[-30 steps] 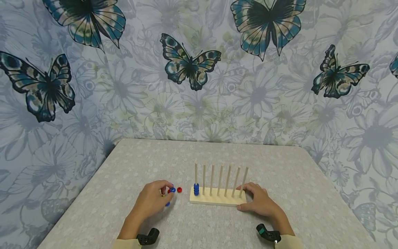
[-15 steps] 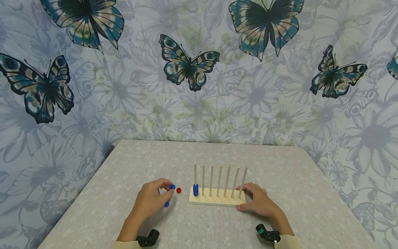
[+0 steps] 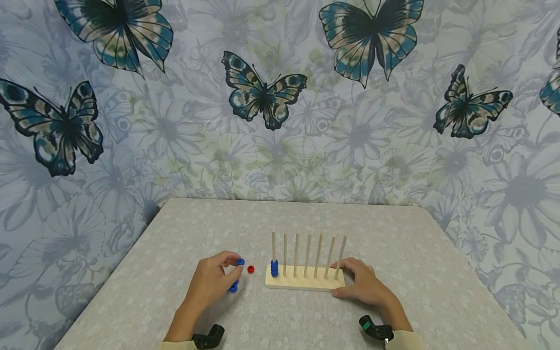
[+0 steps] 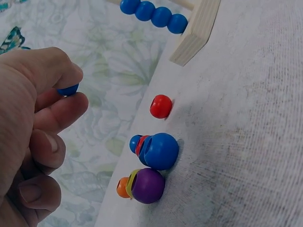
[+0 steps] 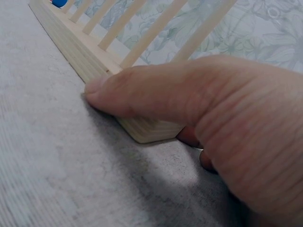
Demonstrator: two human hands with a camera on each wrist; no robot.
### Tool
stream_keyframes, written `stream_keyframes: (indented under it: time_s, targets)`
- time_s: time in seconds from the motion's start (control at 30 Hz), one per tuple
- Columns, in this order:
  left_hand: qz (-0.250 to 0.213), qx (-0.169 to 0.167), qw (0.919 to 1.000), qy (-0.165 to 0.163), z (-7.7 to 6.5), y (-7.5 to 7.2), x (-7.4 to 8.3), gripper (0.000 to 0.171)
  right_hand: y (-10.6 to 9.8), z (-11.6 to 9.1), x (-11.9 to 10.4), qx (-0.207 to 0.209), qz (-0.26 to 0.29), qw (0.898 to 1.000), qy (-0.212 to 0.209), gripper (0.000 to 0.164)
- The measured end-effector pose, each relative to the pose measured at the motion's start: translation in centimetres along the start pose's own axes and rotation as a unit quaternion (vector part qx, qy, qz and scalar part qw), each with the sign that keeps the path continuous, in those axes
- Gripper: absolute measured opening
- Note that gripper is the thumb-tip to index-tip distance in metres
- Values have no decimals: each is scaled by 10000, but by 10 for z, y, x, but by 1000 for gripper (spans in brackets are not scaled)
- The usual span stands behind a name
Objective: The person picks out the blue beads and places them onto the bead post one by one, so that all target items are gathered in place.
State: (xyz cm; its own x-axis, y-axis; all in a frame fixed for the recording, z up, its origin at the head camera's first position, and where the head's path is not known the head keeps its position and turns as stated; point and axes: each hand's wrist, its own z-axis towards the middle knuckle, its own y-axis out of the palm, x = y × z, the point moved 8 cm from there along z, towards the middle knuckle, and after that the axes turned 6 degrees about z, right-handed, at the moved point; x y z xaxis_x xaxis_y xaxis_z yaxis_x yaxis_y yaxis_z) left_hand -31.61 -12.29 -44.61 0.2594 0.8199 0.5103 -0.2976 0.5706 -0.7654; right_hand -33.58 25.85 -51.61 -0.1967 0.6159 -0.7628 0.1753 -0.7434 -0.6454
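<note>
My left hand (image 3: 213, 278) pinches a blue bead (image 4: 69, 90) between thumb and forefinger, raised over the table left of the wooden peg rack (image 3: 302, 282). On the rack's leftmost peg sits a stack of blue beads (image 4: 161, 17); the other pegs are bare. My right hand (image 3: 364, 284) grips the right end of the rack's base, its thumb (image 5: 118, 92) along the front edge and the fingers behind. A red bead (image 3: 251, 269) lies between left hand and rack. Below the left hand are more loose beads: blue (image 4: 162, 151), purple (image 4: 148, 186), yellow and orange, partly hidden in the head view.
The table (image 3: 393, 233) is covered with a pale patterned cloth. Behind it stands a wall (image 3: 280, 165) with butterflies and flowers. Each wrist wears a black band (image 3: 209, 336). The tall pegs (image 3: 307, 255) rise upright from the rack.
The left hand has lifted the blue bead from among the loose beads and holds it slightly higher. The right hand and the rack keep their places; the head view has shifted slightly.
</note>
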Motion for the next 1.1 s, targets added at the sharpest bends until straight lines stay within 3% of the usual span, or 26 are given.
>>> stream_keyframes:
  time_s: [0.13,0.4,0.5,0.67,0.83,1.1]
  targets:
    - [-98,147,9998,86,0,-2,3,16,0,0,1,28,7,10000,25,59]
    - [-316,766,9939,725,-3,-16,18,21,3,2,-2,-1,80,10000,-57,57]
    - [-479,886,9921,754,-2,-21,22,22,3,1,-3,-10,67,9999,-93,57]
    - [-628,1147,9891,672,5,-33,28,23,3,1,0,-10,-43,9999,-98,57]
    - [-758,1445,9833,808,15,-46,38,22,2,1,3,2,-48,10000,-10,58]
    - [-894,1641,9758,1139,29,-58,61,22,1,1,4,29,-4,10000,-43,56]
